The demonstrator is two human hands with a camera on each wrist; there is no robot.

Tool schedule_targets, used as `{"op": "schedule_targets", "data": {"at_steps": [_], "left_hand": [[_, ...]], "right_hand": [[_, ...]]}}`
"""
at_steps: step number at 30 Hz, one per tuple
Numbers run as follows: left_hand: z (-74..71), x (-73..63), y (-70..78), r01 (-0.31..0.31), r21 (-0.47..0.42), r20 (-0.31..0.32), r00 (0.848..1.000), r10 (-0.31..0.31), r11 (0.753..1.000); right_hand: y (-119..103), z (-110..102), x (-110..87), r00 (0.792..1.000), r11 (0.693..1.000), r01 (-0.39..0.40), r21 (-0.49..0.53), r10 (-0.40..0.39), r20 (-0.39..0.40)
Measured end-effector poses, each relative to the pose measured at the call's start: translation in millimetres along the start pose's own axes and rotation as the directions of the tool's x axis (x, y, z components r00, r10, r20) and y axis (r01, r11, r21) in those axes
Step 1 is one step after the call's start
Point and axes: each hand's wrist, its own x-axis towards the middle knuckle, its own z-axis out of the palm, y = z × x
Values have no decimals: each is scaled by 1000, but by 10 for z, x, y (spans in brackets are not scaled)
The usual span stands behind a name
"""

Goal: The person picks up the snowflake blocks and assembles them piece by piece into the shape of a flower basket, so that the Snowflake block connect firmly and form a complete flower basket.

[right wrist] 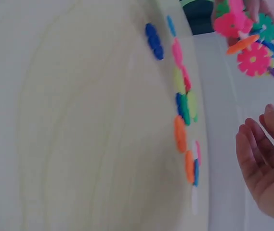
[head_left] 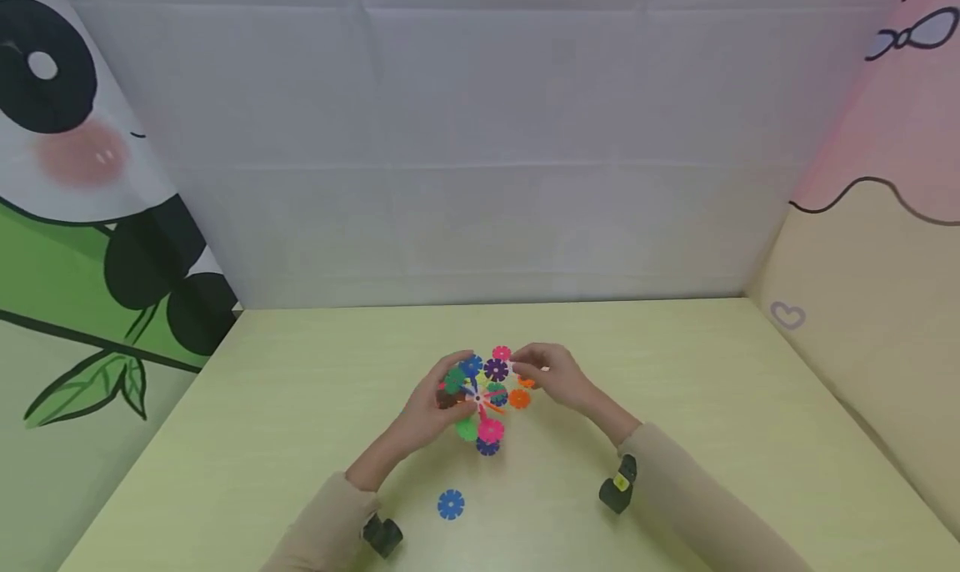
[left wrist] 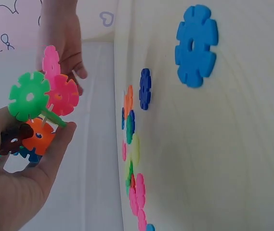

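Observation:
My left hand [head_left: 422,415] holds a cluster of interlocked plastic snowflake discs above the table. In the left wrist view, the cluster shows a green disc [left wrist: 20,103], pink discs [left wrist: 63,95], an orange disc [left wrist: 36,137] and a dark brown disc [left wrist: 12,140]; fingers and palm hide part of it. To the right of the cluster is my right hand [head_left: 561,377]. The right wrist view shows this hand [right wrist: 267,171] with fingers loosely bent, thumb apart from them and nothing between, just below the cluster's pink disc [right wrist: 254,59].
Several loose discs lie on the table beyond the cluster, among them an orange disc [head_left: 519,398] and a pink disc [head_left: 501,353]. A blue disc [head_left: 451,504] lies nearer, between the forearms. A white wall [head_left: 487,155] stands behind the table, with printed panels at both sides.

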Motion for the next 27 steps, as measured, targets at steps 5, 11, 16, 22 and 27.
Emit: {"op": "schedule_targets", "data": {"at_steps": [5, 11, 16, 22, 27], "left_hand": [[-119, -11, -51, 60, -10, -38, 997, -60, 998], [-209, -93, -97, 109, 0, -80, 991, -108, 994], [-251, -124, -108, 120, 4, -84, 989, -119, 993], [-241, -96, -115, 108, -14, -84, 990, -109, 994], [-171, -36, -95, 104, -39, -129, 986, -109, 994]], "right_hand": [[324, 4, 75, 999, 993, -11, -117, 17, 49], [457, 84, 143, 974, 951, -174, -258, 205, 99], [465, 120, 148, 966, 938, -191, -290, 233, 116], [392, 104, 126, 967, 936, -187, -297, 229, 113], [373, 88, 122, 971, 939, -174, -297, 213, 104]]}}
